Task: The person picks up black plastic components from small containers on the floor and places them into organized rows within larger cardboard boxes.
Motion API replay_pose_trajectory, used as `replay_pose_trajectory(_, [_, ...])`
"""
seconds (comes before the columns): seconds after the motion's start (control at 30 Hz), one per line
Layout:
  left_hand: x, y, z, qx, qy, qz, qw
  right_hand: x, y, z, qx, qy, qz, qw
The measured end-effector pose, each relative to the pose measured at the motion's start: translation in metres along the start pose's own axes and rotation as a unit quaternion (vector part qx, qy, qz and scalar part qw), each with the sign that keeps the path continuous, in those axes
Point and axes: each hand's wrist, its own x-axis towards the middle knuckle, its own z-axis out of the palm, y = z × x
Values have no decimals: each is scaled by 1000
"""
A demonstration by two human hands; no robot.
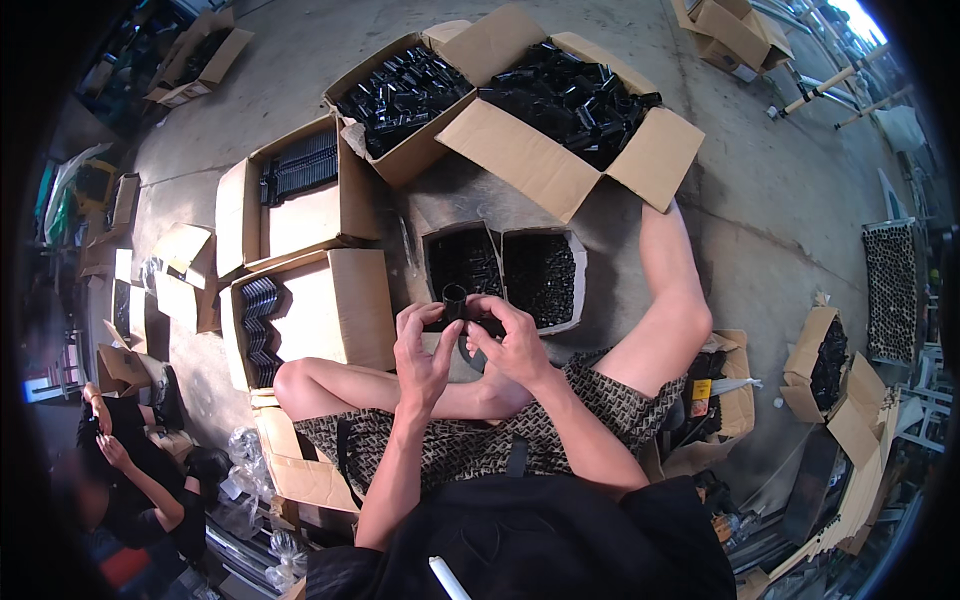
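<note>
A short glossy black tube [455, 298] sits between my two hands, open end up, over my folded left leg [340, 390].
It looks light and stiff, probably hard plastic, and its smooth shine could make it slippery, so I judge the outer wall, below the open rim, the surest place to pinch. The fingers of my left hand [422, 350] are nearly closed, holding one side; those of my right hand [512, 340] pinch the other just as narrowly. What my fingertips cover underneath I cannot tell. Just beyond are two small open pale-edged cardboard boxes [578, 285] of tiny black pieces [541, 272]; farther out, large brown cardboard boxes [525, 155] hold heaped shiny black parts [565, 95].
</note>
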Motion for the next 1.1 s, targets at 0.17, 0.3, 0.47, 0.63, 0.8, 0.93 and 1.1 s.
replay_pose_trajectory(0.17, [-6, -7, -3, -7, 1, -22, 1000, 0, 0, 3, -15, 4, 18, 1000])
replay_pose_trajectory(0.3, [-8, -14, 0, -29, 16, -40, 999, 2, -11, 4, -24, -21, 45, 998])
replay_pose_trajectory(0.47, [-11, -23, -1, -39, 21, -82, 996, 5, -19, 13, 7, -8, 29, 1000])
replay_pose_trajectory(0.63, [-9, -21, -3, -83, -17, -146, 986, 6, 13, 11, -126, -55, 122, 983])
replay_pose_trajectory(0.8, [-3, -45, 2, -186, -49, -306, 933, 3, 5, 21, -44, -103, 162, 980])
replay_pose_trajectory(0.93, [-1, -94, 7, -15, -266, -224, 938, -1, 33, 17, -92, -108, 260, 955])
replay_pose_trajectory(1.1, [100, -108, -49, 3, -171, -164, 972, -1, 46, 8, -145, -98, 258, 950])
